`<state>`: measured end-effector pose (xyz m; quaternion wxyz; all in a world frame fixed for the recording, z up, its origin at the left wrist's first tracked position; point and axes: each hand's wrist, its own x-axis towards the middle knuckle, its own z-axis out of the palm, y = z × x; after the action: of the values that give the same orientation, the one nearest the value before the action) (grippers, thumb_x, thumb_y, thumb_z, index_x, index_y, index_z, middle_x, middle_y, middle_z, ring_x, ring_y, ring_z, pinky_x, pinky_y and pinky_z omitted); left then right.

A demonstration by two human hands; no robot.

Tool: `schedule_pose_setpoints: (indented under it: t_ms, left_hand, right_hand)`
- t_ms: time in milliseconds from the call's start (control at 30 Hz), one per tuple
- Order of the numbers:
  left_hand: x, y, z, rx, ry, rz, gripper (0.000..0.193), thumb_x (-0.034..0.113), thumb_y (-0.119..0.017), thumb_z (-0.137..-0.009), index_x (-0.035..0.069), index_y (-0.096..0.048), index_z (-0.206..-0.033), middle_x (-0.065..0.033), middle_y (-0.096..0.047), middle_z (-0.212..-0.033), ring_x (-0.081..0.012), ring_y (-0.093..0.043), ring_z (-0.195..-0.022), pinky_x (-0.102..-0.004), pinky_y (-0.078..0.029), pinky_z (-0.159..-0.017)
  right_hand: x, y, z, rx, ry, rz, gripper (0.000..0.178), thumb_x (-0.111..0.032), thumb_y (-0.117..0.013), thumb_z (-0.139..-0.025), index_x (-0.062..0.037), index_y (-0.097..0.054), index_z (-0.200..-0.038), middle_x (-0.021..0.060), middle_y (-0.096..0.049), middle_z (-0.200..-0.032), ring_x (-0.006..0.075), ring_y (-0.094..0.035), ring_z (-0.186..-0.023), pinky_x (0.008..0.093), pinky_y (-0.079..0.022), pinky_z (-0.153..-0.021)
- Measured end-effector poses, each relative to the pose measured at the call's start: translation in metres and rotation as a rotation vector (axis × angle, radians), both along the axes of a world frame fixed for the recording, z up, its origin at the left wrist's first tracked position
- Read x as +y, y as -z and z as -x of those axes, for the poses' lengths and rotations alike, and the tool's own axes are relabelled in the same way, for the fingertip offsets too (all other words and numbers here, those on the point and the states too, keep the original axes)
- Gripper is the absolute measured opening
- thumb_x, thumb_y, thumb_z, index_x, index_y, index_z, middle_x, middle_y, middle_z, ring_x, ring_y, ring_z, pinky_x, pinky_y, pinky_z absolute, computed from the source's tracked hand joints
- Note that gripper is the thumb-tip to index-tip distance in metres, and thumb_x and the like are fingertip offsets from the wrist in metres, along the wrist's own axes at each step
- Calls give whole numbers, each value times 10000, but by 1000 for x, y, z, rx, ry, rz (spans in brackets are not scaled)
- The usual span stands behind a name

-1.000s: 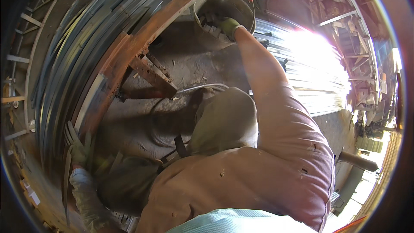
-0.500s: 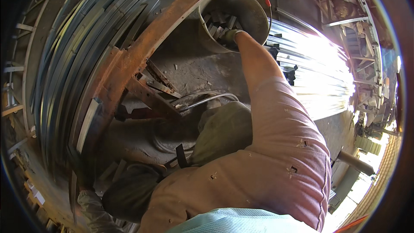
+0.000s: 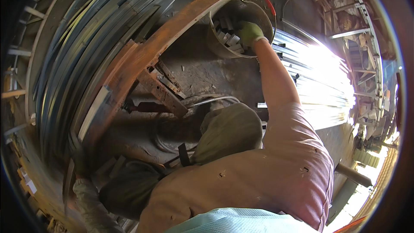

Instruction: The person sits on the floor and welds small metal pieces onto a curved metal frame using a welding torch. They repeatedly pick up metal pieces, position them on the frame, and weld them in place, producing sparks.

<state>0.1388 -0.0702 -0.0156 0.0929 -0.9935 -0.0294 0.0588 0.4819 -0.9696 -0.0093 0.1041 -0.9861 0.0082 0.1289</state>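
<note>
My right hand (image 3: 250, 33), in a pale green glove, reaches inside a round metal bucket (image 3: 220, 51). Its fingers are hidden behind the back of the glove, so I cannot make out whether it grips one of the short cut metal pieces (image 3: 232, 40) beside it. At the lower left, my left hand (image 3: 79, 159) is in a dark glove and deep shadow. It lies over a light metal tube (image 3: 94, 113), which shows above the hand and seems to continue below it. This tube rests along a rusty steel beam (image 3: 142, 54).
Long metal profiles (image 3: 82, 60) lie stacked at the left. Bright metal lengths (image 3: 315, 77) lie on the right, in strong glare. A rusty bracket (image 3: 164, 92) juts from the beam near my knee (image 3: 233, 129). The bucket has a red handle grip (image 3: 270, 6).
My right hand has risen from deeper among the metal pieces and more of its glove shows. My left hand stays at the tube. The whole view has shifted slightly.
</note>
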Motion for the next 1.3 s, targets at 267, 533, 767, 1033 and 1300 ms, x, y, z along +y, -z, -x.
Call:
schedule_pose_setpoints:
  t_ms: [267, 533, 767, 1033, 1300]
  left_hand:
    - [-111, -74, -14, -27, -32, 202, 1120, 560, -786, -1010, 47, -197, -1812, -292, -302, -1825, -521, -260, -1682, -596, -222, -1375]
    - [-272, -217, -20, -298, 231, 842, 705, 349, -825, -1060, -8, -578, -1615, -262, -647, -1596, -400, -607, -1510, -445, -469, -1254]
    - [-360, -244, 3, -227, 292, 1270, 431, 236, -842, -1045, 9, -753, -1401, -146, -826, -1275, -200, -780, -1155, -343, -605, -1017]
    - [-335, -216, -13, -459, 283, 1302, 404, 244, -876, -1016, 16, -770, -1333, -140, -833, -1168, -189, -771, -950, -348, -614, -869]
    - [-269, -218, -37, -127, 22, 1044, 275, 231, -800, -1078, 40, -777, -1274, -52, -802, -1121, -155, -722, -1018, -330, -584, -910]
  right_hand:
    - [94, -136, 98, 41, -106, -1294, 265, -121, -701, -1103, -21, -780, -1335, 134, -799, -1307, 263, -763, -1161, 433, -605, -1042]
    - [206, -191, 184, 443, -377, -1833, 288, -6, -745, -1078, -22, -743, -1366, 96, -772, -1322, 243, -737, -1230, 442, -590, -1120]
    - [287, -241, 236, 70, -650, -1349, 416, 1, -819, -1021, -14, -717, -1424, 43, -765, -1299, 146, -724, -1144, 335, -608, -1015]
    - [328, -229, 232, -102, -749, -1245, 554, -68, -845, -1017, 6, -640, -1527, 112, -748, -1416, 171, -737, -1205, 324, -607, -1046]
    - [315, -220, 168, -32, -293, -1176, 400, -240, -783, -1102, -22, -734, -1434, 50, -789, -1173, 142, -684, -993, 322, -580, -921]
